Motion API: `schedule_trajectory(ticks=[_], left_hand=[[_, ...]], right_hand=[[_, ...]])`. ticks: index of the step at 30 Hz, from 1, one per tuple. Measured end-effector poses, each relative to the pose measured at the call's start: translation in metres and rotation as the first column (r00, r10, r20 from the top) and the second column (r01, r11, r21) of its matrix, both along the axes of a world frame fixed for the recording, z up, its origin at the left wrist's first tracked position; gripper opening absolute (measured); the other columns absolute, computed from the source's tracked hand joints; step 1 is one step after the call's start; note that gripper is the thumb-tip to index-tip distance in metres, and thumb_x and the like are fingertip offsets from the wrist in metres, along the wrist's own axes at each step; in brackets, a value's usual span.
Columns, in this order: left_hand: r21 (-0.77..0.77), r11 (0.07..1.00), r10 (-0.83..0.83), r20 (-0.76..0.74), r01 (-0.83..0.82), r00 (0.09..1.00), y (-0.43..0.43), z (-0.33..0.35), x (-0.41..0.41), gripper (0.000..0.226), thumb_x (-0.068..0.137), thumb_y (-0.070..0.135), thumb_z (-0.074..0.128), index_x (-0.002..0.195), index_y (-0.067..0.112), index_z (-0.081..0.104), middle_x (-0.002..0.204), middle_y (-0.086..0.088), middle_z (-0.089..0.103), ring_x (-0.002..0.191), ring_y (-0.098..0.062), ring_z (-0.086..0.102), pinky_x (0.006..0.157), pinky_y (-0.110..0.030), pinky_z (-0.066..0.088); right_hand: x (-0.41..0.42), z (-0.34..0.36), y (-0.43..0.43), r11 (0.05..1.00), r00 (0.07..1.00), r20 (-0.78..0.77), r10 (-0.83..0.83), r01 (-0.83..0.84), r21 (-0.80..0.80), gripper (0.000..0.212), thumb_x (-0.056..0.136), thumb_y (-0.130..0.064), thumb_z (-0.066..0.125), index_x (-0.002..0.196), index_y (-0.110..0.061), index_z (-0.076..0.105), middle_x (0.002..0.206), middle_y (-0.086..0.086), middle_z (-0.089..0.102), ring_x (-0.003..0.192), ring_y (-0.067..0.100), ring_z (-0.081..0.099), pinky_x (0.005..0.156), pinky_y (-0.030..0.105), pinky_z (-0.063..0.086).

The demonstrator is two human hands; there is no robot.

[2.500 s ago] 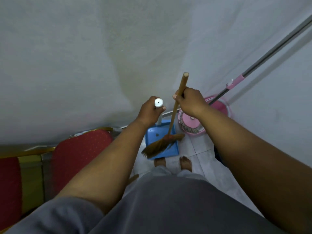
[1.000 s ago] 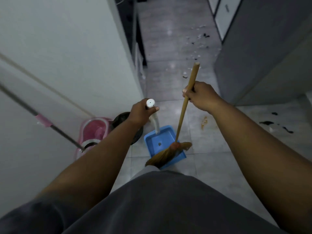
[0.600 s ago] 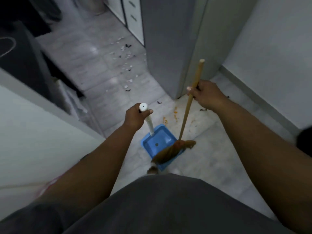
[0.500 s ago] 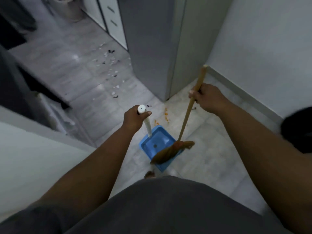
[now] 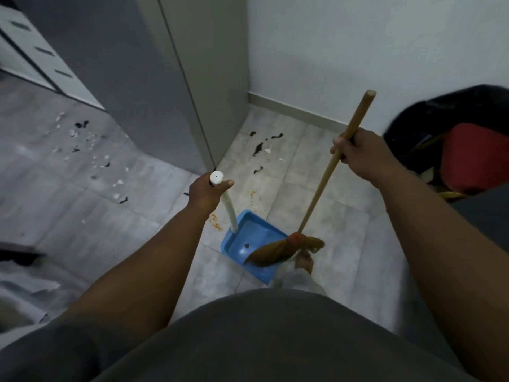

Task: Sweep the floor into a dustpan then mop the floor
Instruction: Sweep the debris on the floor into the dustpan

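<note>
Sweeping is the step in hand; mopping is not yet begun. White and black scraps (image 5: pixel 82 142) litter the tiled floor (image 5: pixel 110 230) toward its left edge. The left hand (image 5: pixel 205 193) grips the top of the white dustpan handle (image 5: pixel 229 209). The blue dustpan (image 5: pixel 253 238) is low at mid-floor, with orange crumbs (image 5: pixel 215 219) just beside it. Dark scraps (image 5: pixel 259 147) lie near the floor's far corner. The broom head (image 5: pixel 283 250) overlaps the pan's open edge, and the right hand (image 5: pixel 360 158) clenches the broomstick (image 5: pixel 321 183). Next, I judge, the broom must reach beyond the litter and draw it panward.
</note>
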State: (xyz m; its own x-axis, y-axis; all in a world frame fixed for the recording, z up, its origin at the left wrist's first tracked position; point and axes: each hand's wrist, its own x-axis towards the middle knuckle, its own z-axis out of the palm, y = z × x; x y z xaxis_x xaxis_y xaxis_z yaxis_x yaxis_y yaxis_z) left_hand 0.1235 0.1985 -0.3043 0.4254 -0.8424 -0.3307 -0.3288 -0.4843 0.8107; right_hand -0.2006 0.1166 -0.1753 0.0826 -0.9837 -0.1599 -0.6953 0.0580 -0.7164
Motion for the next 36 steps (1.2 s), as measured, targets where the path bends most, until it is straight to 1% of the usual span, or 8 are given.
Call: schedule_trajectory(ticks=[5,13,18,22,26,31,34,36], left_hand=[[0.032,0.999,0.015,0.016,-0.016,1.0,-0.046,-0.011,-0.035,0.04,0.077,0.042,0.081,0.105,0.017,0.066,0.103,-0.005,0.067,0.098,-0.025,0.061,0.088,-0.042,0.052],[0.05,0.998,0.026,0.115,-0.032,0.993,-0.117,-0.019,-0.097,0.041,0.073,0.049,0.081,0.095,0.021,0.062,0.09,0.002,0.063,0.088,-0.021,0.058,0.071,-0.032,0.043],[0.009,0.99,0.141,0.146,-0.144,0.979,-0.152,-0.018,-0.132,0.045,0.071,0.056,0.08,0.088,0.02,0.06,0.083,0.003,0.06,0.083,-0.022,0.057,0.071,-0.037,0.046],[0.022,0.987,0.155,0.162,-0.161,0.974,-0.177,-0.017,-0.158,0.046,0.076,0.056,0.075,0.092,0.016,0.058,0.091,-0.005,0.062,0.089,-0.028,0.061,0.08,-0.045,0.052],[0.035,0.984,0.169,0.092,-0.173,0.981,-0.21,-0.012,-0.172,0.037,0.077,0.054,0.076,0.077,0.021,0.057,0.085,-0.005,0.064,0.091,-0.033,0.067,0.082,-0.046,0.053],[0.037,0.981,0.189,-0.009,-0.189,0.982,-0.265,-0.01,-0.179,0.041,0.072,0.055,0.08,0.076,0.019,0.06,0.085,-0.007,0.065,0.093,-0.035,0.069,0.087,-0.051,0.056],[0.038,0.984,0.177,-0.034,-0.176,0.984,-0.305,-0.015,-0.183,0.044,0.071,0.057,0.08,0.074,0.019,0.057,0.084,-0.008,0.064,0.091,-0.035,0.068,0.086,-0.054,0.056],[0.056,0.986,0.156,-0.038,-0.154,0.987,-0.333,-0.016,-0.187,0.046,0.07,0.06,0.078,0.072,0.019,0.056,0.081,-0.007,0.063,0.085,-0.033,0.067,0.086,-0.055,0.056]], right_hand=[[-0.056,0.006,-0.051,0.996,0.998,0.009,-0.063,0.064,-0.062,0.025,0.097,-0.042,0.05,0.094,-0.022,0.063,0.093,-0.004,0.072,0.095,0.018,0.067,0.094,0.046,0.051],[-0.125,0.011,-0.147,0.993,0.997,0.001,-0.074,0.074,-0.088,0.033,0.097,-0.046,0.048,0.101,-0.018,0.064,0.098,0.001,0.072,0.098,0.021,0.066,0.094,0.045,0.051],[-0.16,0.013,-0.188,0.993,0.996,-0.05,-0.075,0.07,-0.09,0.045,0.094,-0.053,0.048,0.108,-0.016,0.07,0.108,0.003,0.071,0.105,0.023,0.064,0.095,0.037,0.048],[-0.178,0.008,-0.217,0.99,0.982,0.132,-0.136,0.14,-0.026,0.031,0.092,-0.049,0.056,0.104,-0.023,0.065,0.099,0.002,0.07,0.088,0.02,0.071,0.078,0.038,0.06],[-0.186,-0.002,-0.25,0.977,0.908,0.361,-0.214,0.202,0.071,0.024,0.094,-0.038,0.059,0.109,-0.02,0.06,0.104,0.006,0.066,0.077,0.021,0.074,0.073,0.038,0.062],[-0.19,-0.01,-0.297,0.947,0.774,0.555,-0.305,0.186,0.261,0.02,0.092,0.001,0.048,0.102,-0.006,0.063,0.108,0.016,0.065,0.093,0.037,0.071,0.083,0.042,0.059],[-0.191,-0.006,-0.333,0.878,0.579,0.669,-0.466,0.209,0.431,0.028,0.097,-0.012,0.042,0.105,0.004,0.063,0.114,0.023,0.064,0.093,0.046,0.069,0.083,0.048,0.059],[-0.192,-0.007,-0.363,0.84,0.571,0.628,-0.529,0.247,0.483,0.042,0.102,-0.031,0.043,0.107,0.006,0.062,0.11,0.023,0.066,0.088,0.045,0.07,0.079,0.05,0.059]])
